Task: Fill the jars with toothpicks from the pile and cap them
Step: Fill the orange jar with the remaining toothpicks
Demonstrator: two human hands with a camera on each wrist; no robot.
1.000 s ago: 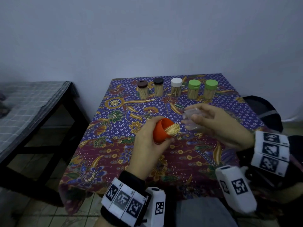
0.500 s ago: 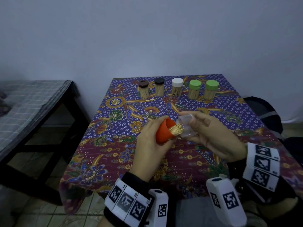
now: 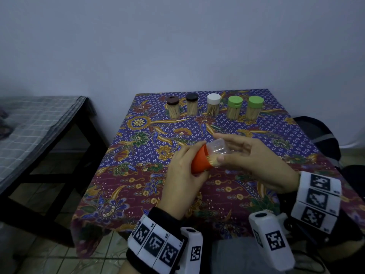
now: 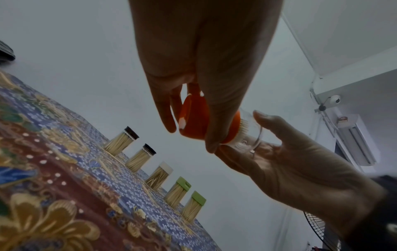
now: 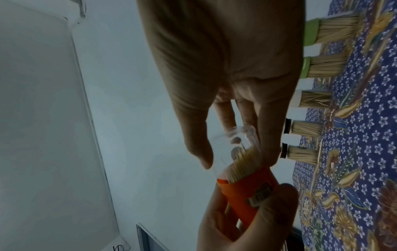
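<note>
Five jars already stand filled and capped in a row at the far edge of the table (image 3: 296, 139): brown-capped jar (image 3: 173, 107), black-capped jar (image 3: 192, 104), white-capped jar (image 3: 213, 104), and two green-capped jars (image 3: 234, 107) (image 3: 255, 107). All five look packed with toothpicks, lids seated, upright, well apart from the hands. No loose pile of toothpicks shows on the table in any view, so the stock looks used up or out of frame; cannot tell which.

Sixth unit is in progress, held in the air over the middle of the table. Left hand (image 3: 183, 184) grips the orange cap (image 3: 200, 163), fingers and thumb wrapped round it, with a toothpick bundle (image 5: 240, 163) standing in the cap and poking out of its open end. Right hand (image 3: 254, 161) holds the clear jar (image 3: 218, 148) on its side, thumb on the near side and fingers (image 5: 270, 135) on the far side, mouth pointing at the cap. The right wrist view shows the toothpick tips already inside the jar mouth, and the jar rim near the cap rim but not seated.

Judgement: task is mostly done, five of six visible jars finished. Left to do: slide the clear jar fully over the bundle, close it onto the orange cap, turn it upright and set it with the row. Risk is toothpicks catching on the rim and spilling.
</note>
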